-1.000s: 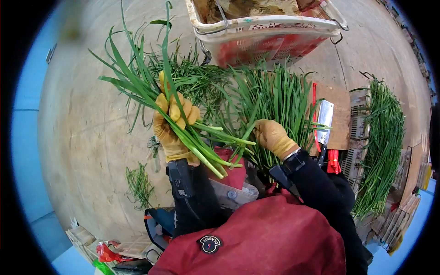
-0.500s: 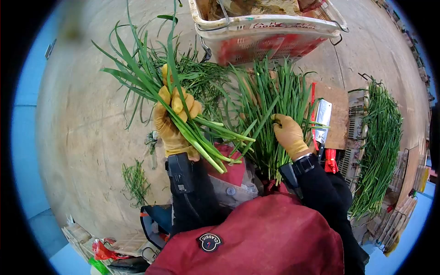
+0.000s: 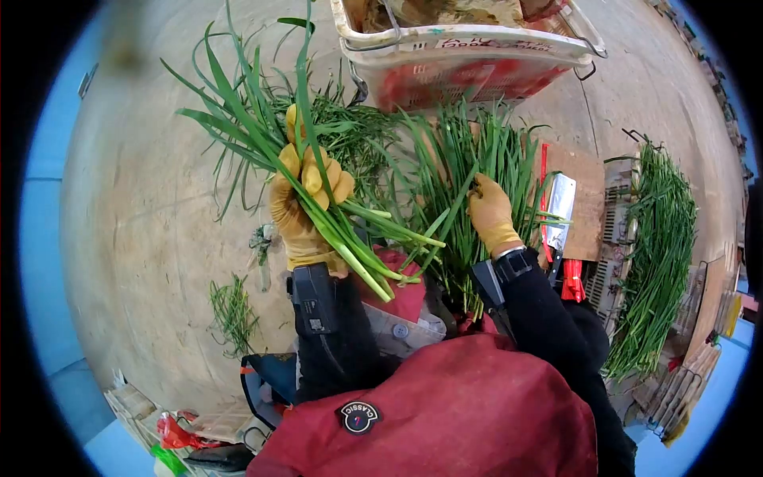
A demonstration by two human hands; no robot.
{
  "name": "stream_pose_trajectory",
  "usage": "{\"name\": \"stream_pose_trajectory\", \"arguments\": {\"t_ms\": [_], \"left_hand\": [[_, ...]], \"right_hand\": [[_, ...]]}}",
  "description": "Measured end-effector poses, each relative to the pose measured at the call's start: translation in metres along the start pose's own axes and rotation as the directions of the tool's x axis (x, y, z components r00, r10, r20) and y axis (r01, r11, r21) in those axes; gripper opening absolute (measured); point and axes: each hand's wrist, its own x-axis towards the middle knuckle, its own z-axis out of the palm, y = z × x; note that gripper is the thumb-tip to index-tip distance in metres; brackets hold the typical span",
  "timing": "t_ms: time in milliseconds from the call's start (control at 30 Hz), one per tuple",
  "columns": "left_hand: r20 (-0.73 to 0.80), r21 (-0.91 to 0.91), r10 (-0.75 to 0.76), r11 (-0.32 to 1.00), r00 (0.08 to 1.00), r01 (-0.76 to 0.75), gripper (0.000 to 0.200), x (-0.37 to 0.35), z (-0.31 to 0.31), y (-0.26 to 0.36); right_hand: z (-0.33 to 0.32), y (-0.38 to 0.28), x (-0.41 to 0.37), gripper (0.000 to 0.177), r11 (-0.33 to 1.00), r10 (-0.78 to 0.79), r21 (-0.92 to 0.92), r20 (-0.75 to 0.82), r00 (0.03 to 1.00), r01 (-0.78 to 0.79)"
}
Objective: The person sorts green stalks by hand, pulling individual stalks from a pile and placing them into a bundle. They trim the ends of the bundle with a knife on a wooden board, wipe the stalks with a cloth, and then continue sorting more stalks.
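Head view: left hand (image 3: 304, 213) clenches a chive bunch (image 3: 359, 253) beside open floor (image 3: 147, 230); right hand (image 3: 491, 213) pinches piled chives (image 3: 449, 155).

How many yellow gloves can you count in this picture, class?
2. One covers the left hand, closed around a bunch of green stalks. The other covers the right hand, which touches the pile of greens in front of the person. No others show.

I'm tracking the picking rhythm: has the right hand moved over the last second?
Yes. The right hand has moved up the pile of greens, away from the body, nearer the cleaver.
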Motion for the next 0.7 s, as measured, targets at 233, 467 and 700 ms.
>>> {"name": "stream_pose_trajectory", "arguments": {"t_ms": [233, 467, 700], "left_hand": [[-0.068, 0.048, 0.003, 0.999, 0.998, 0.001, 0.044, -0.001, 0.002, -0.001], [-0.129, 0.091, -0.017, 0.995, 0.992, 0.029, 0.036, -0.001, 0.003, -0.004], [-0.566, 0.465, 0.085, 0.854, 0.820, 0.233, 0.038, 0.009, 0.027, -0.033]], "right_hand": [[-0.021, -0.068, 0.007, 0.030, 0.931, 0.142, -0.355, 0.130, 0.981, -0.088], [-0.010, -0.025, 0.026, 0.029, 0.970, 0.027, -0.241, 0.056, 0.998, -0.013], [-0.042, -0.015, 0.014, 0.022, 0.859, 0.084, 0.481, 0.203, 0.976, -0.174]]}}
